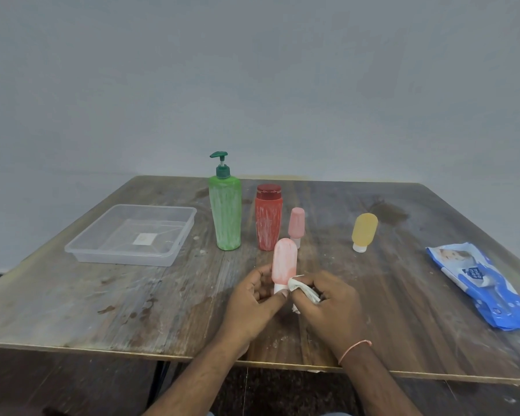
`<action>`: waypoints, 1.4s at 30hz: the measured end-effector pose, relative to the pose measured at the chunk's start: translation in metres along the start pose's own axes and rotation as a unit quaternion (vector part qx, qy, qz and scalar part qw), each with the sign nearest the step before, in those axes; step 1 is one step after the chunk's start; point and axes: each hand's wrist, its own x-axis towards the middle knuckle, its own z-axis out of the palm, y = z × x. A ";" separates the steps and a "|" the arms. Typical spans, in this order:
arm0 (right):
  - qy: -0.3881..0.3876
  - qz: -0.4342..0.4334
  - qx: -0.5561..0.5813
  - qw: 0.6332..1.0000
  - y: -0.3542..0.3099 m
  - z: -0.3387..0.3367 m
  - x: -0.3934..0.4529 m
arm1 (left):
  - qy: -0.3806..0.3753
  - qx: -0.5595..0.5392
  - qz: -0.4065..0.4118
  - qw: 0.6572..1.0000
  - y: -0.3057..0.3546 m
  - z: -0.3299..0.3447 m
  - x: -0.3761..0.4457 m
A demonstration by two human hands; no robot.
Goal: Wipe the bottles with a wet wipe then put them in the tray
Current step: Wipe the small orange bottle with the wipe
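The left hand (254, 298) is holding a small pink bottle (284, 261) upright by its white cap end, with the fingers curled around the lower part, just above the bench (132, 310). The right hand (327, 304) is pinching a crumpled wet wipe (302, 291) and pressing it against the lower side of this bottle. The bottle is showing white smears, so the wiping is probably not finished. The clear tray (174, 253) is standing empty on the left, well apart from the hands. Four other bottles are waiting on the bench: a green pump bottle (225, 214), a red bottle (268, 220), a second small pink bottle (296, 223) and a yellow bottle (364, 231). The blue wipes pack (481, 283) is lying at the right. The risk here is that the bottle is becoming wet and slippery, and the left hand is gripping only its narrow end, so it may slip out. It is also near the standing bottles, and a wide wiping stroke may knock them over.
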 end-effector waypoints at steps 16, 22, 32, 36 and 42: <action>0.007 0.001 -0.011 1.000 -0.002 0.000 0.001 | 0.021 0.019 -0.006 1.000 -0.005 0.005 0.001; -0.034 -0.083 0.003 0.996 -0.004 0.001 0.000 | 0.026 0.052 -0.005 0.998 -0.006 0.004 0.001; -0.006 -0.130 -0.050 0.990 -0.004 0.000 -0.001 | 0.026 0.067 -0.003 0.997 -0.005 0.005 0.000; 0.025 -0.123 -0.072 0.989 -0.006 0.000 -0.001 | 0.036 0.059 -0.005 0.998 -0.006 0.006 0.000; 0.035 -0.139 -0.053 0.988 -0.006 0.003 -0.001 | 0.034 0.079 0.007 0.996 -0.009 0.006 0.001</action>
